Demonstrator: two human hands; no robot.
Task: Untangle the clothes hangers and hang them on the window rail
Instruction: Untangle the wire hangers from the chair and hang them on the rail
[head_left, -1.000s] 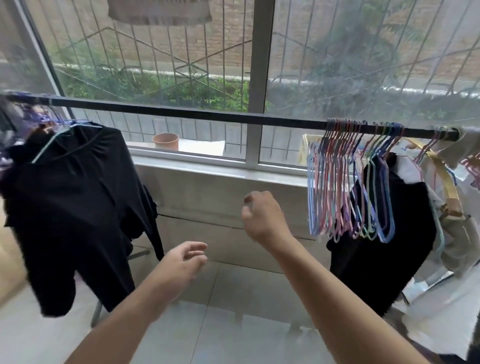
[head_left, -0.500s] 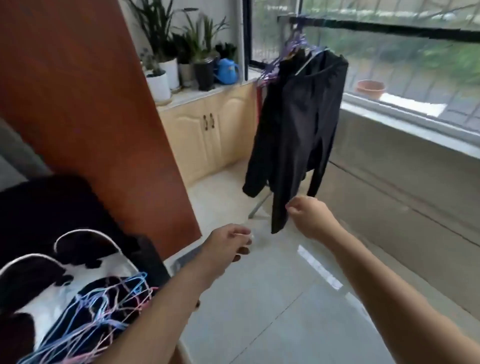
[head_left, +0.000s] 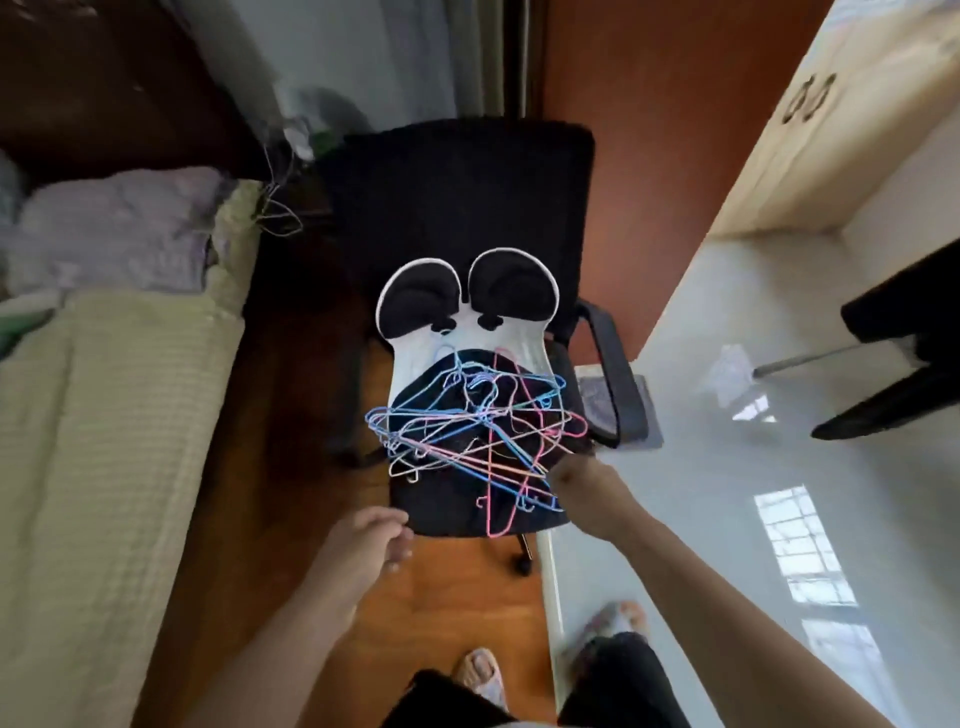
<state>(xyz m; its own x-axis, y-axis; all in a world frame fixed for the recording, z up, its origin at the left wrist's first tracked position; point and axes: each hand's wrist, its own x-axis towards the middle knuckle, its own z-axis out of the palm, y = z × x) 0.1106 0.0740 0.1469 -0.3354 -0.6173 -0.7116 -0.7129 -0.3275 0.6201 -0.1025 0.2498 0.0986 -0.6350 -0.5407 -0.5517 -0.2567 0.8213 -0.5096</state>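
A tangled pile of thin wire clothes hangers (head_left: 475, 431) in blue, pink and white lies on the seat of a black office chair (head_left: 462, 208), over a black-and-white panda-shaped cushion (head_left: 467, 306). My right hand (head_left: 587, 491) is at the pile's lower right edge with its back toward me. Its fingers are hidden, so I cannot see whether it touches a hanger. My left hand (head_left: 366, 540) hovers just off the seat's front left corner, its fingers loosely curled and holding nothing. The window rail is out of view.
A bed with a pale green cover (head_left: 98, 441) runs along the left. The chair's armrest (head_left: 613, 374) sticks out at the right. White tile floor (head_left: 779, 519) lies to the right, with a hanging black garment (head_left: 904, 358). My slippered feet (head_left: 483, 670) stand on the wood floor.
The view swung from the window rail, past the hanging black garment, down to the chair. Both hands now reach toward the tangled hangers on the seat.
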